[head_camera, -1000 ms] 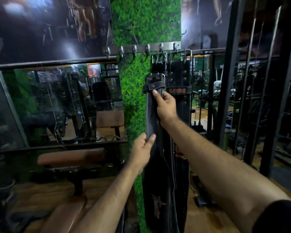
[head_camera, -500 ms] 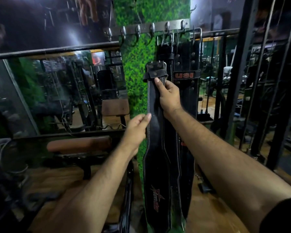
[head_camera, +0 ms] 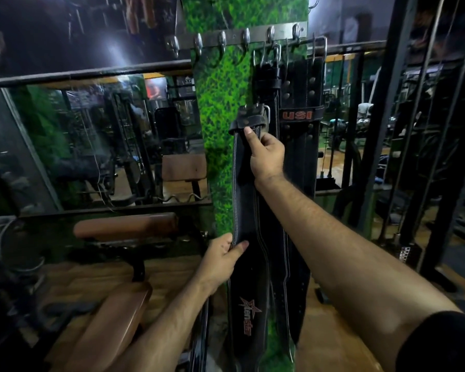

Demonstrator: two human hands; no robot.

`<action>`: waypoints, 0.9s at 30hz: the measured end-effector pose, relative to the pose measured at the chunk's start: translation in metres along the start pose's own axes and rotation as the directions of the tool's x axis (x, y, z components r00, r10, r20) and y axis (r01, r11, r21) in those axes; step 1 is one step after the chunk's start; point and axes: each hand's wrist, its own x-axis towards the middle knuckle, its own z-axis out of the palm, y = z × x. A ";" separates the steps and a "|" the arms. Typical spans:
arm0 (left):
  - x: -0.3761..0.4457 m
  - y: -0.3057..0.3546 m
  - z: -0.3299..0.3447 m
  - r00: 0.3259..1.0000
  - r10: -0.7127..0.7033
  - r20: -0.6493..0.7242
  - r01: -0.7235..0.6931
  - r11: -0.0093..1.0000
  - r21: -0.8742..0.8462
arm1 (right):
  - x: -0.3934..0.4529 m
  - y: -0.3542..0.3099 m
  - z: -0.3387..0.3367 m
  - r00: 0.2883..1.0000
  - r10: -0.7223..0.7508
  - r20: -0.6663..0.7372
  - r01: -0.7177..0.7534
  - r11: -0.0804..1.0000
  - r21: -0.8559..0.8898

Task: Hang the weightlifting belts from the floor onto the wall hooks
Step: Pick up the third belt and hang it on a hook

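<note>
Against the green wall panel (head_camera: pixel 220 108), the right hand (head_camera: pixel 266 154) is gripping the black belt (head_camera: pixel 246 200) just below its buckle, fingers curled round the strap. The left hand (head_camera: pixel 222 260) is pinching the belt's left edge lower down. Other belts (head_camera: pixel 300 146) are hanging just beside it from the hook rail (head_camera: pixel 236 36).

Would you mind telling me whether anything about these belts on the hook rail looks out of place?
Yes: the black stitched leather belt in both hands' grip is on no hook; its buckle end sits well below the steel hook rail. The right hand pinches its top, the left hand its edge. The USI-labelled black belt hangs normally.
</note>
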 end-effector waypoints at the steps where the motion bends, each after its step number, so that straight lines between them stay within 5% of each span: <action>1: -0.005 0.010 -0.001 0.999 -0.037 0.025 0.037 0.999 -0.019 | -0.002 0.002 -0.001 1.000 0.012 0.016 -0.012 1.000 0.011; 4: -0.002 0.065 -0.005 0.989 -0.143 -0.025 0.132 0.959 -0.251 | -0.006 0.008 -0.001 0.991 0.032 0.133 -0.040 0.997 0.060; 7: 0.024 0.116 -0.026 0.988 -0.118 -0.103 0.057 0.884 -0.464 | -0.019 0.016 -0.002 0.964 0.064 0.257 -0.070 0.997 0.016; 14: 0.043 0.144 -0.028 0.986 -0.022 -0.166 -0.062 0.872 -0.485 | -0.040 0.020 -0.024 0.877 0.109 0.468 -0.050 0.989 -0.137; 18: 0.041 0.132 -0.019 0.969 -0.080 -0.235 -0.030 0.901 -0.434 | -0.052 0.026 -0.035 0.867 0.181 0.464 -0.045 0.957 -0.288; 27: 0.038 0.156 -0.025 0.949 0.027 -0.314 -0.190 0.844 -0.502 | -0.130 0.095 -0.060 0.791 0.346 0.505 -0.154 0.911 -0.382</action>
